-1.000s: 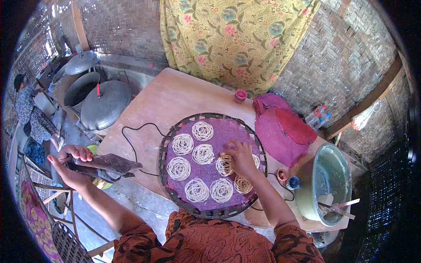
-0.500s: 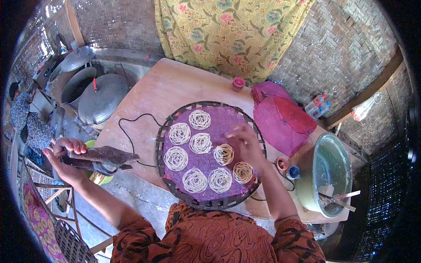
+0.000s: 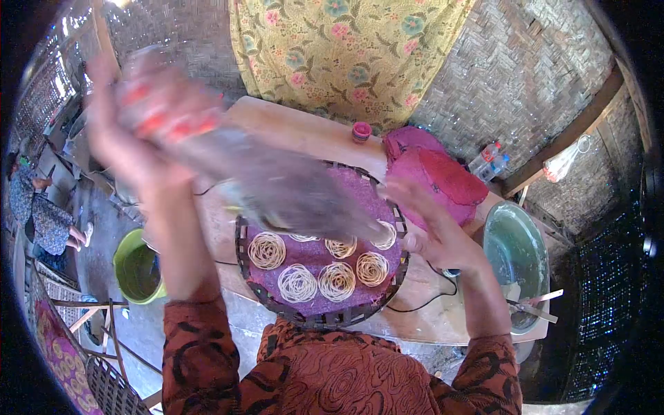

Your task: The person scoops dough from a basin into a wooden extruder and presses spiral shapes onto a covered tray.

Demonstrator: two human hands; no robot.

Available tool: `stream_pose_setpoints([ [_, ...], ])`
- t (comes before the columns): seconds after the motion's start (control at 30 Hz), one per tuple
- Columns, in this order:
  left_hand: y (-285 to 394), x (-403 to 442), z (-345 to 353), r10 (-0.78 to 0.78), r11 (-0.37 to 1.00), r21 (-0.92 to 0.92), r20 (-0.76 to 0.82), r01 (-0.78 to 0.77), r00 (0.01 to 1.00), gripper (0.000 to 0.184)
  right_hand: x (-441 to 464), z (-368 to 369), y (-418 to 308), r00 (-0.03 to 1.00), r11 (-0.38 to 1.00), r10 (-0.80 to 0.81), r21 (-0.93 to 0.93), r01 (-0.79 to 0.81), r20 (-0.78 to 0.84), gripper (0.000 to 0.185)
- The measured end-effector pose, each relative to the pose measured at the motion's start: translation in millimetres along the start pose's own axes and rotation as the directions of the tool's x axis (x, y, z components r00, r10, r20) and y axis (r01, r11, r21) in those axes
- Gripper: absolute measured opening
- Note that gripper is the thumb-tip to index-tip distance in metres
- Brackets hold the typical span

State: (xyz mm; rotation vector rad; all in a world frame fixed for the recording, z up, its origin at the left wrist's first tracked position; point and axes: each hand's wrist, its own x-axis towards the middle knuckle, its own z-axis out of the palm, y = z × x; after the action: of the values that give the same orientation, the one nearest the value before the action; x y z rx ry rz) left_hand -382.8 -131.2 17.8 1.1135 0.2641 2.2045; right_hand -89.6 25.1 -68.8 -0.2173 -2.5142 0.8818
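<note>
My left hand [image 3: 149,124], smeared by motion, grips a long dark tool [image 3: 283,176] raised over the tray; its far end lies near my right hand. My right hand [image 3: 439,232] hovers at the tray's right edge with its fingers apart. Under the tool is a round woven tray [image 3: 325,320] lined with purple cloth [image 3: 318,312]. Several coiled noodle nests lie on it, pale ones such as the nest at the front [image 3: 298,283] and browner ones such as the nest at the right [image 3: 372,269]. The tool hides the tray's upper left part.
A green basin [image 3: 494,249] with sticks in it stands at the table's right. Pink cloths [image 3: 432,173], a small pink container [image 3: 361,132] and plastic bottles [image 3: 490,162] lie farther back. A lime-green bucket [image 3: 131,266] is on the floor at left, and another person [image 3: 45,207] is beyond it.
My left hand has swung the dark tool up and to the right, over the tray. My right hand has moved from the nests to the tray's right edge. The view has shifted slightly.
</note>
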Motion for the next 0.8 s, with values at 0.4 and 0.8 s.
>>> stream_pose_setpoints([
  [0.4,-286.5,41.6,-101.1,-0.521,0.792,-0.491,-0.231,0.364,0.822,0.058,-3.5,-45.7,64.5,0.402,0.041,0.683,0.518,-0.855,0.61,0.068],
  [0.8,-292.2,8.2,-181.3,-0.549,0.776,-0.579,-0.421,0.253,0.722,0.052,15.6,1.1,106.3,0.407,0.127,0.551,0.409,-0.904,0.729,0.068],
])
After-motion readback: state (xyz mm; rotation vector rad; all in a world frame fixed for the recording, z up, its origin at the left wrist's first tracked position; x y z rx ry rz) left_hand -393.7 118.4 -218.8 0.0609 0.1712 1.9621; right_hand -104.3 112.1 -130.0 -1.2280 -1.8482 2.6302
